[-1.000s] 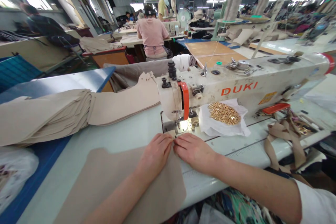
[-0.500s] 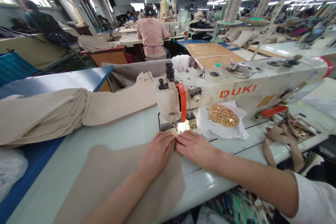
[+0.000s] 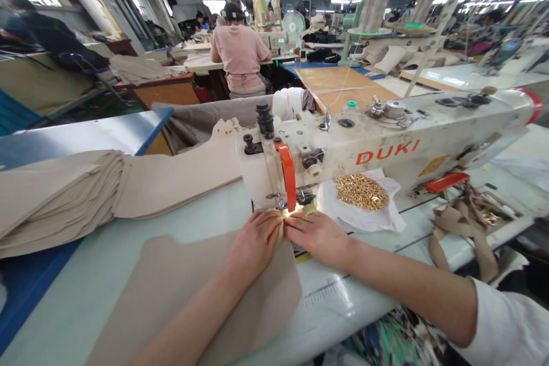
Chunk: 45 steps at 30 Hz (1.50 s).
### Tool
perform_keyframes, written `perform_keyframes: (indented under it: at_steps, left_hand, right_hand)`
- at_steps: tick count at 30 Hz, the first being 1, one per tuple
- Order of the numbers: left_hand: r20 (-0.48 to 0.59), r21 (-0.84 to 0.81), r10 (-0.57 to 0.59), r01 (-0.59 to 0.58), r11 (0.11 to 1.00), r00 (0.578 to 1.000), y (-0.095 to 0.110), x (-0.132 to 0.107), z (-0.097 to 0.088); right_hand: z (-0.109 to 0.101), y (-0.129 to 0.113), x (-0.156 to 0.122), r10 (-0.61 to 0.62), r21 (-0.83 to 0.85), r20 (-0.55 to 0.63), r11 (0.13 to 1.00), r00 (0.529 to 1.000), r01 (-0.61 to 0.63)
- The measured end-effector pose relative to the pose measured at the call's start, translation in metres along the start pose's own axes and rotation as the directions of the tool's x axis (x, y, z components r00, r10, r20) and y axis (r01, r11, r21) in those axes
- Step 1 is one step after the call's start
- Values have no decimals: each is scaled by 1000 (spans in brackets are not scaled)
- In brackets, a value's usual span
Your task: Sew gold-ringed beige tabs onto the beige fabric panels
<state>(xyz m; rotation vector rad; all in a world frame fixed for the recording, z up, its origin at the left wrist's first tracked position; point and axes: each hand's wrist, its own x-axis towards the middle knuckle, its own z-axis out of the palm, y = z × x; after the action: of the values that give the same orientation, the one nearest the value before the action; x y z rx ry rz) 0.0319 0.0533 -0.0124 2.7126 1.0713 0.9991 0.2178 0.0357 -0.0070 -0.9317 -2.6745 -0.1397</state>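
Note:
A beige fabric piece point(image 3: 180, 291) lies flat on the pale table in front of a white DUKI sewing machine point(image 3: 386, 140). My left hand point(image 3: 253, 243) rests on the fabric with its fingers curled, pinching the cloth's far edge right under the needle area. My right hand point(image 3: 315, 234) lies beside it, fingertips pressed on the same edge next to the lit presser foot point(image 3: 289, 210). The two hands nearly touch. What sits under the fingertips is hidden.
A thick stack of beige cut pieces point(image 3: 64, 194) lies at the left. Gold metal rings point(image 3: 360, 191) sit on white paper behind the machine. Beige straps point(image 3: 461, 229) lie at right. A person in a pink shirt point(image 3: 240, 54) sits at a farther table.
Both hands have slid the fabric's edge a little forward, closer under the machine's head. The view has shifted slightly right and nearer.

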Motion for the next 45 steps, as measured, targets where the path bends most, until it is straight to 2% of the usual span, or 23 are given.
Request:
perform_keyframes:
  at_steps: [13, 30, 45]
  left_hand:
    - [-40, 7, -7, 7, 1000, 999, -6, 0, 3]
    - [-40, -3, 12, -12, 1000, 999, -7, 2, 2]
    - [-49, 8, 11, -11, 1000, 999, -7, 4, 2]
  right_hand:
    - [4, 2, 3, 20, 23, -32, 1000, 999, -19]
    - [2, 0, 4, 59, 45, 21, 997, 998, -60]
    - [6, 1, 4, 63, 21, -31, 998, 998, -63]
